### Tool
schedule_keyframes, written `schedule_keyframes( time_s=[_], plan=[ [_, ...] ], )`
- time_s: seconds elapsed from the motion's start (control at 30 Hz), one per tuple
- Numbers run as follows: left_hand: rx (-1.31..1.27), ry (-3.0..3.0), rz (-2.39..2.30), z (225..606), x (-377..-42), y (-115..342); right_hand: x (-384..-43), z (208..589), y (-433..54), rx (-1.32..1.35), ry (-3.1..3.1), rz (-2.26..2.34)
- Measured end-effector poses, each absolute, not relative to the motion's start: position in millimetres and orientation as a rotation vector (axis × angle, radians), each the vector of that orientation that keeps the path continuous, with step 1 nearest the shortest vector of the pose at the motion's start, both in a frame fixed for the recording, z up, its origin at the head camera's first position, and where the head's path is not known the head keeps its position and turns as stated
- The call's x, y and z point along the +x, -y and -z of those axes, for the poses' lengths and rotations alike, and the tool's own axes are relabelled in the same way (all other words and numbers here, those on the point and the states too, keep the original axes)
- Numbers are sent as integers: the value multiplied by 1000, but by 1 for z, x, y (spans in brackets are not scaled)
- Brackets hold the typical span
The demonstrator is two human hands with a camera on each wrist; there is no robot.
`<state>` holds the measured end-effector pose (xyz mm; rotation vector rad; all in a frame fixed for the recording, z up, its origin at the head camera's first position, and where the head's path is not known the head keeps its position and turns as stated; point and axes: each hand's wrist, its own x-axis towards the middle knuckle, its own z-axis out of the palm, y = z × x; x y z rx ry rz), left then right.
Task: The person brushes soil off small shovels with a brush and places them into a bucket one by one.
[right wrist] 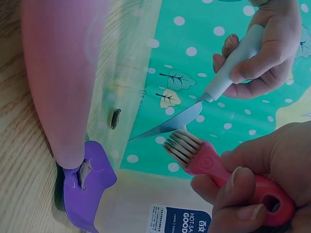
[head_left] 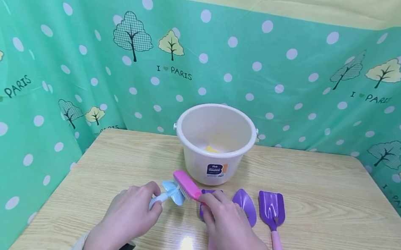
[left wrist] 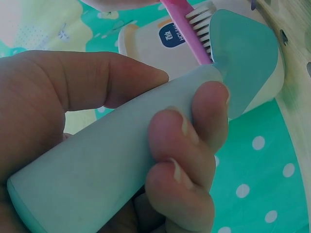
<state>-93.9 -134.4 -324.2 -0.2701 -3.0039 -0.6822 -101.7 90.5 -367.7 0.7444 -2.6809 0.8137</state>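
One light-blue trowel (head_left: 173, 194), handle clasped in left grip (head_left: 131, 209), blade projecting past the fingers, one pink bristle brush (head_left: 186, 183), handle grasped by right grip (head_left: 227, 222), bristles against the blade, both near white bucket (head_left: 198, 164).

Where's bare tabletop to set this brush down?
Two free patches on the table: left of the left hand and bucket, out to the left edge; right of the rightmost shovel, out to the right edge. Crowded: before the bucket, where brush, blue tool and purple tools bunch.

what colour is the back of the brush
Bright pink. The brush shows best in the head view.
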Motion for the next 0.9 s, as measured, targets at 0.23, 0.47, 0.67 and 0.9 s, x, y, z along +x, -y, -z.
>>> schedule_keyframes(
  time_s=[0.23,0.47,0.67,0.9],
  plan=[
    [-276,3002,680,324,-93,134,-102,368,-90,740,2677,-809],
    [-281,2995,671,323,-93,134,-102,369,-90,733,2690,-764],
    [-281,2985,667,322,-92,134,-103,371,-91,730,2690,-735],
    [-272,2985,661,319,-90,134,-104,371,-92,727,2735,-673]
  ],
)
